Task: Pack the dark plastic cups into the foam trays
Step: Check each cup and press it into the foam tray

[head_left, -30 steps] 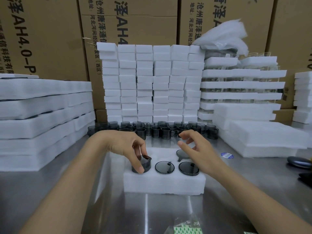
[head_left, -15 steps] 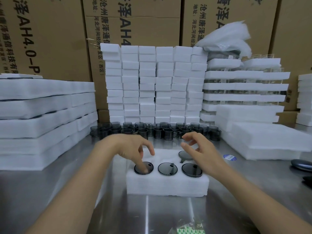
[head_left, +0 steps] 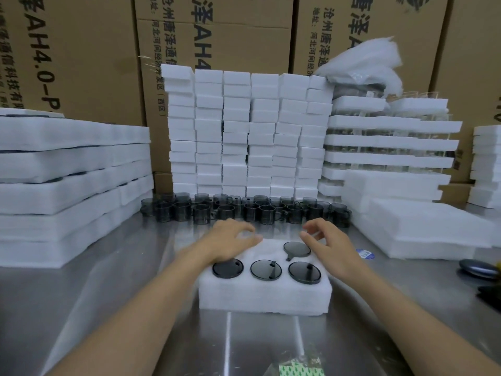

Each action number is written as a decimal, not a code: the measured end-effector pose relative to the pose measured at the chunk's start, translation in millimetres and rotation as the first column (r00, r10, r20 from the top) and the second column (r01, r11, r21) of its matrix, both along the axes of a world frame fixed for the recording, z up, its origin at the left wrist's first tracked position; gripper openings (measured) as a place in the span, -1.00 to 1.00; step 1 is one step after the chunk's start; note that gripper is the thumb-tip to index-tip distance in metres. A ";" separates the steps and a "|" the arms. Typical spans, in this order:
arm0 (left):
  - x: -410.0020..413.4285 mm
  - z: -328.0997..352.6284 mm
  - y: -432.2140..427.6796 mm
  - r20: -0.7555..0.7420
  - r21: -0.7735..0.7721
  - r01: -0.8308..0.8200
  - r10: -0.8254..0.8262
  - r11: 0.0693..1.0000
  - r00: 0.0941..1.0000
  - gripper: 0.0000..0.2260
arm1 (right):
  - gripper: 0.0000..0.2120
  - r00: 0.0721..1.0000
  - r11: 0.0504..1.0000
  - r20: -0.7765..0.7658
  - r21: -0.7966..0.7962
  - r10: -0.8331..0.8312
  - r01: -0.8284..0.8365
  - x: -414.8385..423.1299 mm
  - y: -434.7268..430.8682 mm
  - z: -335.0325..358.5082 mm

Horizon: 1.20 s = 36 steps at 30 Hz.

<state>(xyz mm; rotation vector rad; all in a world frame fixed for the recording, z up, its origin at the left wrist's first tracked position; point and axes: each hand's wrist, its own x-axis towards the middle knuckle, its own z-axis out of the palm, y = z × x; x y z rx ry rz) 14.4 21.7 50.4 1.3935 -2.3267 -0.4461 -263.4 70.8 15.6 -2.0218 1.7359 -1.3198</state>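
Note:
A white foam tray (head_left: pixel 265 297) lies on the steel table in front of me. Three dark cups fill its near row: left (head_left: pixel 227 268), middle (head_left: pixel 265 270), right (head_left: pixel 304 272). A further cup (head_left: pixel 296 248) sits in the far row at the right. My left hand (head_left: pixel 230 240) hovers over the tray's far left part, fingers loosely curled, holding nothing. My right hand (head_left: pixel 329 244) hovers beside the far right cup, fingers spread and empty. A row of several loose dark cups (head_left: pixel 244 210) stands just beyond both hands.
Stacks of foam blocks (head_left: pixel 244 131) rise behind the cups. Flat foam sheets (head_left: pixel 67 180) are piled at the left, filled trays (head_left: pixel 390 142) at the right. Cardboard boxes (head_left: pixel 217 31) line the back. A dark oval object (head_left: pixel 478 268) lies at the right edge.
My left hand pushed the near left cup down into its hole, let go and moved back toward the loose cups. My right hand drifted slightly farther away too.

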 end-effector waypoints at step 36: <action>7.0 -17.2 -17.3 -0.182 -0.090 -0.045 0.028 0.995 0.983 -0.81 | -0.43 0.795 0.841 -0.502 0.215 -0.341 0.497 -64.2 -179.1 2.8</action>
